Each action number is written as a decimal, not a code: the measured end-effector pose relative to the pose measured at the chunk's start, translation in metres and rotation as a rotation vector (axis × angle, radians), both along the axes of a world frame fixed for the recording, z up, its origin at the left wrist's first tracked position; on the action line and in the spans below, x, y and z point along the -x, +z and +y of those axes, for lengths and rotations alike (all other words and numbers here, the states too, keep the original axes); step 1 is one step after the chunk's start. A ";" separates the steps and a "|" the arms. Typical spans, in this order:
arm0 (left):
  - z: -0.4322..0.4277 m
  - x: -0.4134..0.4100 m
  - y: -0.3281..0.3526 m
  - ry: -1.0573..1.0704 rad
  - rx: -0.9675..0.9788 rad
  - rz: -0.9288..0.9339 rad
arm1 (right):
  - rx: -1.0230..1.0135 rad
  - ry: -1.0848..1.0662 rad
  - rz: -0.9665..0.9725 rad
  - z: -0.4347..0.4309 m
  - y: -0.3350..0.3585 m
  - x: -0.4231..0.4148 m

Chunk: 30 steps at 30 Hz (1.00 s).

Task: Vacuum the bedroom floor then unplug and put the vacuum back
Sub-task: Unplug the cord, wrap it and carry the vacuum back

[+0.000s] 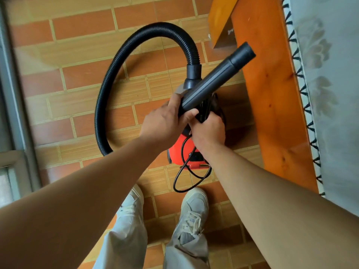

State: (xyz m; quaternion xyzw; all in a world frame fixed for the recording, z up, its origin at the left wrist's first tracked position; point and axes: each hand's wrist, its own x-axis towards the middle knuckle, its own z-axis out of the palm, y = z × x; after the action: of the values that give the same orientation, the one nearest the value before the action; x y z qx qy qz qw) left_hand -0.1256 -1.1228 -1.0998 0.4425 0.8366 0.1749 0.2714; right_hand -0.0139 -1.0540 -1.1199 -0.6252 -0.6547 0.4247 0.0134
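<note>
The left hand [165, 121] grasps the smooth, rigid black tube [215, 80]; the right hand [208, 133] clenches looped black cord [184, 183]. Beneath them the red plastic vacuum [176, 150] stands on the brick-patterned tile floor [77, 78], near the orange wooden bed frame [272, 113]. Its ribbed hose [120, 61] arcs left over open floor.

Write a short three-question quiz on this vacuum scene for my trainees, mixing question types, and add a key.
1. True or false: the left hand grips the lower end of the rigid black tube.
2. Multiple choice: the vacuum body under the hands is A) blue, B) red, C) white.
3. Fill in the blank: the right hand holds a bundled black ____.

Key: 1 true; 2 B; 3 cord.
</note>
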 end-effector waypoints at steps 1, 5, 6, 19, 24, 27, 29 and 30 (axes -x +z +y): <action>0.000 0.002 -0.001 0.013 0.014 -0.001 | -0.004 -0.009 0.004 0.000 0.000 0.000; 0.000 0.004 -0.003 0.038 0.035 -0.067 | 0.011 -0.021 0.026 -0.003 0.000 0.001; -0.001 0.004 -0.004 0.037 0.025 -0.100 | 0.023 -0.029 0.049 -0.003 0.001 0.001; -0.008 0.018 0.005 0.051 -0.052 -0.201 | 0.105 -0.033 0.177 -0.001 0.011 0.005; -0.005 0.027 0.033 0.107 -0.082 -0.174 | 0.051 0.036 0.171 -0.005 0.029 0.006; -0.012 0.033 0.062 0.156 -0.123 -0.224 | 0.047 0.054 0.185 -0.005 0.058 0.012; -0.021 0.037 0.091 0.162 -0.140 -0.264 | 0.036 0.056 0.188 -0.005 0.086 0.016; -0.025 0.039 0.111 0.152 -0.148 -0.279 | 0.024 0.052 0.184 -0.006 0.104 0.019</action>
State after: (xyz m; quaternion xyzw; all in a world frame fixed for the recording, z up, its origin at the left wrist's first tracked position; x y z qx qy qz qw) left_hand -0.1642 -1.1482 -0.9891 0.3683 0.8067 0.3157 0.3375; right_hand -0.0333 -1.0597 -1.0158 -0.5664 -0.6616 0.4884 0.0552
